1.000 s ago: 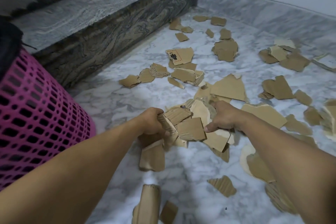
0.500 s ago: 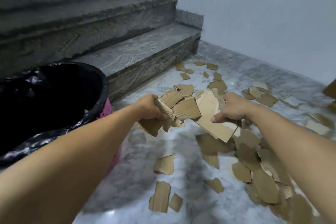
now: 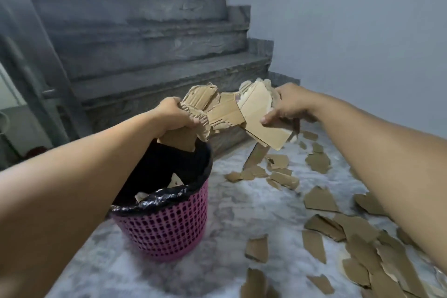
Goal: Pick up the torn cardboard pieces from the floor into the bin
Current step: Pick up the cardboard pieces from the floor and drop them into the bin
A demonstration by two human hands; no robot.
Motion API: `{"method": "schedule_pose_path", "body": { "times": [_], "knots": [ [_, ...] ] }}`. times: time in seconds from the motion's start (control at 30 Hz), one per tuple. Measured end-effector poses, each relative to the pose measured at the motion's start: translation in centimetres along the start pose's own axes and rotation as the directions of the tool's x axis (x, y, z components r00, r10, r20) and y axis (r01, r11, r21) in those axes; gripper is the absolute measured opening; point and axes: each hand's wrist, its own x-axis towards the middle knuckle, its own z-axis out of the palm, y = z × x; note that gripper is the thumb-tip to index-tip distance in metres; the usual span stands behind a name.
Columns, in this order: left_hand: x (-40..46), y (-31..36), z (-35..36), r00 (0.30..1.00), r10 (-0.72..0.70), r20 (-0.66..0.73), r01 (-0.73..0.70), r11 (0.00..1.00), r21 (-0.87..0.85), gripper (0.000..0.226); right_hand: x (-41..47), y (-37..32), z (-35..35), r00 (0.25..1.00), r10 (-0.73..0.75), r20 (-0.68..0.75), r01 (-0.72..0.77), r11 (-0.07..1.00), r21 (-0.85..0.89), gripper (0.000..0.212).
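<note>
Cardboard is bunching between both hands above the floor: the left hand [image 3: 180, 116] is clenching a wad of torn cardboard pieces [image 3: 225, 111] right over the far rim of the pink bin [image 3: 167, 227], while the right hand [image 3: 287, 106] is pinching a larger flap that is hanging beyond that rim. Released like this, the right-hand share is likely falling outside, joining the scraps [image 3: 319, 201] littering the floor toward the wall.

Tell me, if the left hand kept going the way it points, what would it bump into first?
Probably the stairs. The left hand, shut on cardboard, points forward and a bit right, above the bin, toward the lower steps. Depth is hard to judge, and the right hand's cardboard lies close beside that line.
</note>
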Motion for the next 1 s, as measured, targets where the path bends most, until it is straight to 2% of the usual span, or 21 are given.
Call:
{"method": "schedule_pose_path", "body": {
  "times": [0.1, 0.23, 0.4, 0.53, 0.67, 0.77, 0.87, 0.93, 1.0],
  "knots": [
    [-1.0, -1.0, -5.1, 0.994, -0.011, -0.109, 0.008, 1.000, -0.030, 0.044, 0.9, -5.3, 0.2, 0.996, -0.082, -0.038, 0.082, 0.997, 0.004, 0.046],
    [-1.9, -2.7, -10.2, 0.967, -0.053, -0.248, 0.032, 0.996, -0.088, 0.039, 1.7, -11.1, 1.3, 0.977, -0.185, -0.103, 0.192, 0.979, 0.066, 0.044],
    [-2.9, -6.1, -12.3, 0.950, -0.173, -0.261, 0.131, 0.977, -0.171, 0.039, 3.5, -15.5, 5.5, 0.972, -0.197, -0.127, 0.207, 0.976, 0.069, 0.063],
    [-2.9, -9.8, -11.7, 0.933, -0.261, -0.247, 0.218, 0.957, -0.190, 0.051, 4.7, -16.3, 9.5, 0.982, -0.150, -0.114, 0.166, 0.976, 0.140, 0.071],
    [-3.0, -13.1, -10.1, 0.929, -0.303, -0.213, 0.284, 0.952, -0.115, 0.056, 4.9, -15.0, 13.7, 0.990, -0.118, -0.073, 0.128, 0.979, 0.161, 0.063],
    [-3.2, -14.8, -8.3, 0.940, -0.324, -0.104, 0.319, 0.946, -0.059, 0.047, 4.3, -13.0, 16.2, 0.998, -0.068, 0.004, 0.067, 0.988, 0.143, 0.044],
    [-3.5, -16.0, -6.3, 0.943, -0.331, 0.004, 0.331, 0.942, 0.057, 0.032, 3.6, -11.2, 17.9, 0.999, -0.027, 0.038, 0.021, 0.988, 0.156, 0.042],
    [-3.8, -16.6, -5.5, 0.960, -0.279, -0.038, 0.281, 0.940, 0.194, 0.037, 3.3, -10.3, 18.4, 1.000, 0.003, -0.013, 0.000, 0.985, 0.174, 0.030],
    [-3.9, -17.3, -5.2, 0.964, -0.193, -0.182, 0.248, 0.901, 0.357, 0.050, 2.9, -9.6, 18.4, 0.994, 0.029, -0.107, -0.010, 0.985, 0.172, 0.018]
  ]
}}
